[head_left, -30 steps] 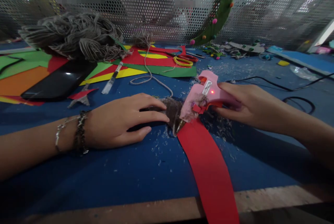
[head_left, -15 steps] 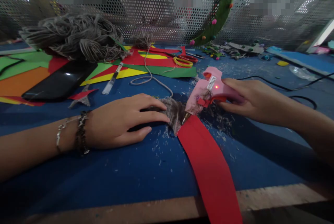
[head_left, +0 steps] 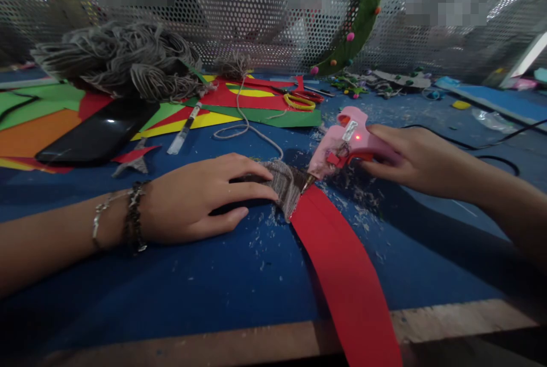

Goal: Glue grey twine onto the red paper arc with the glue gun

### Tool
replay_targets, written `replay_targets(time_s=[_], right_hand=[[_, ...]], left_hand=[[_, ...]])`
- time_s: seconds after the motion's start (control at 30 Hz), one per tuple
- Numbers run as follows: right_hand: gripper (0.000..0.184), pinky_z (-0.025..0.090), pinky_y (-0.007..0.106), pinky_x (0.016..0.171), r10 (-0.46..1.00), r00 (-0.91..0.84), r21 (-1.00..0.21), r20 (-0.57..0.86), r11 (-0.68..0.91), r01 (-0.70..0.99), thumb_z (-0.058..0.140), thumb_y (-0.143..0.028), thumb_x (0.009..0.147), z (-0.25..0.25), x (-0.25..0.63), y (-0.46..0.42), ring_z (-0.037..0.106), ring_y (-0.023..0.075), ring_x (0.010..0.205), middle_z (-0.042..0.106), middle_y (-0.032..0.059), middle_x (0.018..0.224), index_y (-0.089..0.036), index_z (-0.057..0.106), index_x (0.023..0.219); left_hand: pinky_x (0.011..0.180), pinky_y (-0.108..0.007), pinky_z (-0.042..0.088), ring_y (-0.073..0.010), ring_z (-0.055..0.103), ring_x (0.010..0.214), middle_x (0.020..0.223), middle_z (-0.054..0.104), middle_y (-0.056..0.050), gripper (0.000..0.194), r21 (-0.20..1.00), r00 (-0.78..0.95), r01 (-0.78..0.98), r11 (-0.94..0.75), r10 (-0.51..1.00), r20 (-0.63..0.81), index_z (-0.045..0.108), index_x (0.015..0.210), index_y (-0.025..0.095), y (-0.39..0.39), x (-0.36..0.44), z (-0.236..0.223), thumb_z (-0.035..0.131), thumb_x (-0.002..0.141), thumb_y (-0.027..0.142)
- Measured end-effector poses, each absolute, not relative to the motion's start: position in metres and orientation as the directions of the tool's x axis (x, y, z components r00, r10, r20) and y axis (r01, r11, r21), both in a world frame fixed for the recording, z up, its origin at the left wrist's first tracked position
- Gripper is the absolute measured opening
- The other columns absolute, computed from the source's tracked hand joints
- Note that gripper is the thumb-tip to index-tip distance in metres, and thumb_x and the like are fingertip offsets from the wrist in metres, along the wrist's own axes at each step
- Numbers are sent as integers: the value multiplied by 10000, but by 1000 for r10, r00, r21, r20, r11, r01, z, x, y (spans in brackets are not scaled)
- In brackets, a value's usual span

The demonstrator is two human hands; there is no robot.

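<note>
My right hand (head_left: 421,164) grips a pink hot glue gun (head_left: 337,145) with a lit red light. The gun's metal nozzle points down at the edge where grey yarn (head_left: 285,187) meets a curved red strip (head_left: 346,264). My left hand (head_left: 205,199) lies with fingers spread, its fingertips on the yarn-wrapped end of that strip. Part of the wrapped end is hidden under those fingers. One loose strand of yarn (head_left: 256,130) runs from it back to a small grey bundle. The strip's near end hangs past the table edge.
A black phone (head_left: 98,133), a marker (head_left: 184,127) and a large heap of grey yarn (head_left: 119,62) lie at the left among coloured sheets. Yellow-and-red-handled scissors (head_left: 299,102) lie farther back. A green crescent with pompoms (head_left: 359,31) leans on the perforated metal screen. Black cable (head_left: 474,145) trails at right.
My right hand has shifted the glue gun slightly right and away from me, so its nozzle sits farther along the yarn's edge. My left hand stays in place.
</note>
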State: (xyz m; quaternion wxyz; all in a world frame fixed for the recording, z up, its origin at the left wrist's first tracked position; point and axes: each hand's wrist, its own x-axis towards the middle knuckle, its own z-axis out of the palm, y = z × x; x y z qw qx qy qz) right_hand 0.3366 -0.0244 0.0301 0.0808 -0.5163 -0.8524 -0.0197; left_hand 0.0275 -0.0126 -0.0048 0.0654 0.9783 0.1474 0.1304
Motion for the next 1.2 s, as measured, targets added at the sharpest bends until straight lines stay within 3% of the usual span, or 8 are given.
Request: replay_targets(time_s=[0.23,0.6,0.83,1.2], right_hand=[[192,271,298,562,885,-436,-38,162,448,893,394,-408,775,30,340,-22,358,144,548,464,26,650,-237,323,722],[176,312,297,584,877,-450,-20,167,460,888,421,-390,805,27,348,-20,460,160,609,560,55,728,-225,381,760],[212,296,288,551,863,-454,16,223,463,886,456,-365,808,25,353,-17,444,143,562,548,24,679,-241,312,714],[175,291,291,563,867,-445,30,223,450,892,435,-365,806,25,352,-18,432,147,563,533,24,668,-236,341,734]], left_hand=[[1046,-355,339,-212,453,1200,1297,502,-66,350,149,935,262,-954,289,206,505,1233,234,-12,27,-4,412,904,159],[1044,-361,349,-213,461,1190,1290,508,-69,340,160,929,262,-952,294,224,517,1221,231,-12,27,-4,407,907,163],[1041,-379,355,-221,468,1185,1286,516,-73,346,170,926,278,-946,310,213,523,1223,237,-13,27,-4,408,904,167],[1043,-368,351,-216,473,1179,1280,522,-63,353,180,917,282,-942,320,237,535,1215,242,-14,27,-6,413,895,157]])
